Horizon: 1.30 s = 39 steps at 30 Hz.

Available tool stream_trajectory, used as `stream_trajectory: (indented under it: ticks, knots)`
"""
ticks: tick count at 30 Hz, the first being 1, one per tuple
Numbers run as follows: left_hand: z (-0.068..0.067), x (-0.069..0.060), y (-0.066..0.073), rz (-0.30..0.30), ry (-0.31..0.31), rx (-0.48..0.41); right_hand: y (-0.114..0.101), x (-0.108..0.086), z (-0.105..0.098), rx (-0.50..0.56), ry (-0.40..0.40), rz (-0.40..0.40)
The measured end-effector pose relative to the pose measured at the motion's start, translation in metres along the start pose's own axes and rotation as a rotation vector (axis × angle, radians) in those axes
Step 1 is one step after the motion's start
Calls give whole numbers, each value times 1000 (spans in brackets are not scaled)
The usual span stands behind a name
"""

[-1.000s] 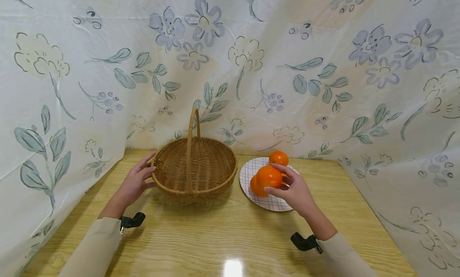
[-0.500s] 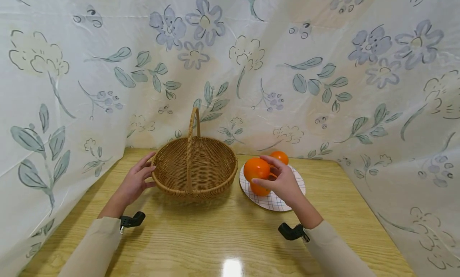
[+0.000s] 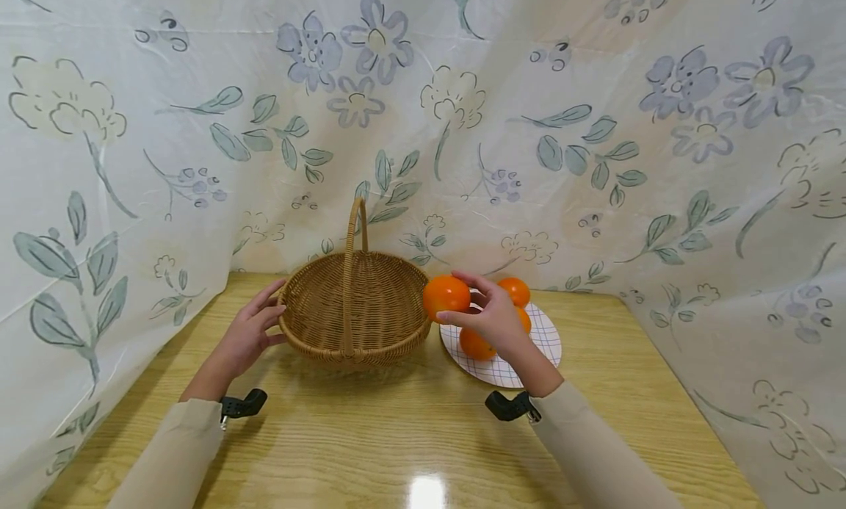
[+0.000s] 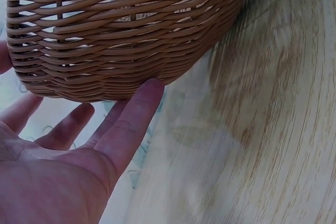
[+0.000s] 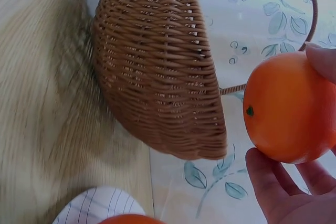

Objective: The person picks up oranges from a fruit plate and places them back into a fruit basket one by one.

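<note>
My right hand (image 3: pixel 497 318) grips an orange (image 3: pixel 446 298) between thumb and fingers, in the air at the basket's right rim. In the right wrist view the orange (image 5: pixel 289 107) shows its small green stem end, and the basket stands apart from it. My left hand (image 3: pixel 247 340) rests against the left side of the wicker basket (image 3: pixel 390 351), fingers spread. In the left wrist view a fingertip of that hand (image 4: pixel 63 171) touches the woven wall of the basket (image 4: pixel 115 51). A plate with a grid pattern (image 3: pixel 545 340) holds further oranges (image 3: pixel 477 345), partly hidden by my right hand.
The basket's tall arched handle (image 3: pixel 348 289) crosses over its opening. The wooden table (image 3: pixel 370 435) spreads in front of both things. A flowered cloth (image 3: pixel 463 222) hangs behind and at both sides.
My right hand has lifted the orange off the plate and carried it left to the basket's rim, uncovering another orange. My left hand has stayed at the basket.
</note>
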<state>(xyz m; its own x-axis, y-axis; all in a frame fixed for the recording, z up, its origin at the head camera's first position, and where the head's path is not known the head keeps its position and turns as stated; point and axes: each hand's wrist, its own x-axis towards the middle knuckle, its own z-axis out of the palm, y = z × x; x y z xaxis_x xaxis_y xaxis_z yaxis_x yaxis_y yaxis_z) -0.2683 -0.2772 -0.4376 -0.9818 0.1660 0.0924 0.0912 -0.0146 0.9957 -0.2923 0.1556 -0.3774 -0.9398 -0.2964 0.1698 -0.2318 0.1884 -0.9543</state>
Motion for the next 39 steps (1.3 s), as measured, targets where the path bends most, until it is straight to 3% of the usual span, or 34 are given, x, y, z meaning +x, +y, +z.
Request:
stream_trajectory:
  ticks: [18, 25, 39]
  knots:
    - [-1, 2, 0, 7, -4, 13, -9, 38, 28, -3, -23, 60]
    - [0, 1, 0, 7, -7, 23, -14, 53, 40, 61, -40, 80]
    - [-1, 0, 1, 3, -2, 36, -30, 86, 65, 23, -73, 59]
